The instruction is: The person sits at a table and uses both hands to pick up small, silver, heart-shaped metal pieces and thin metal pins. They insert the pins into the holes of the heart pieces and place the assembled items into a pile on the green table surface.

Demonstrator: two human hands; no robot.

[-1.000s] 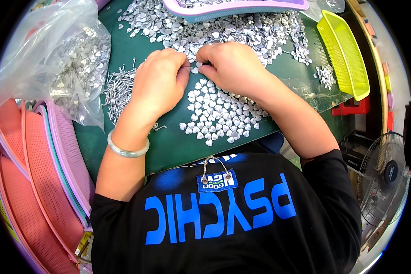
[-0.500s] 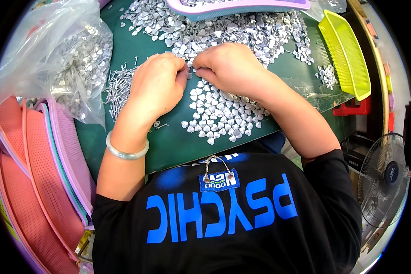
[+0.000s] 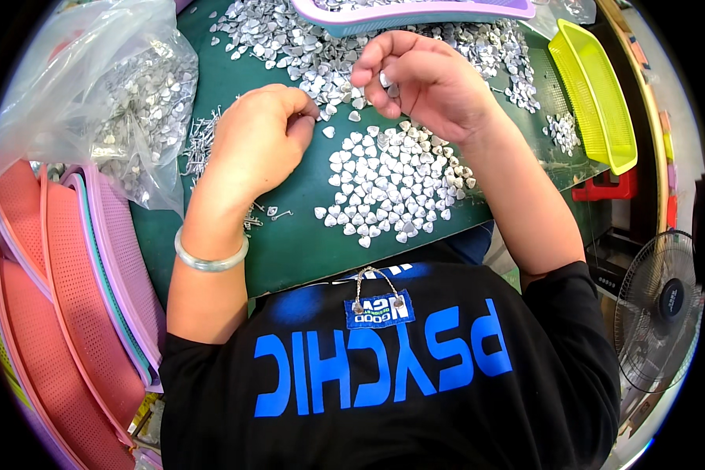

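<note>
My right hand is lifted over the green table, its fingers curled around a couple of small silver heart-shaped pieces. My left hand, palm down, has its fingers bent together near the big pile. Whatever its fingertips hold, if anything, is hidden. Beyond both hands spreads a large heap of silver hearts. Nearer to me, spread-out hearts lie in a loose layer. A pile of thin metal pins lies left of my left hand, partly covered by it, and a few more lie by its wrist.
A clear plastic bag of hearts stands at the left, above stacked pink and purple baskets. A purple-rimmed basket rests on the far heap. To the right are a yellow-green basket, a small heart pile and a fan.
My right hand has risen and turned, moving away from my left hand and showing hearts in its fingers. The left hand has shifted slightly left.
</note>
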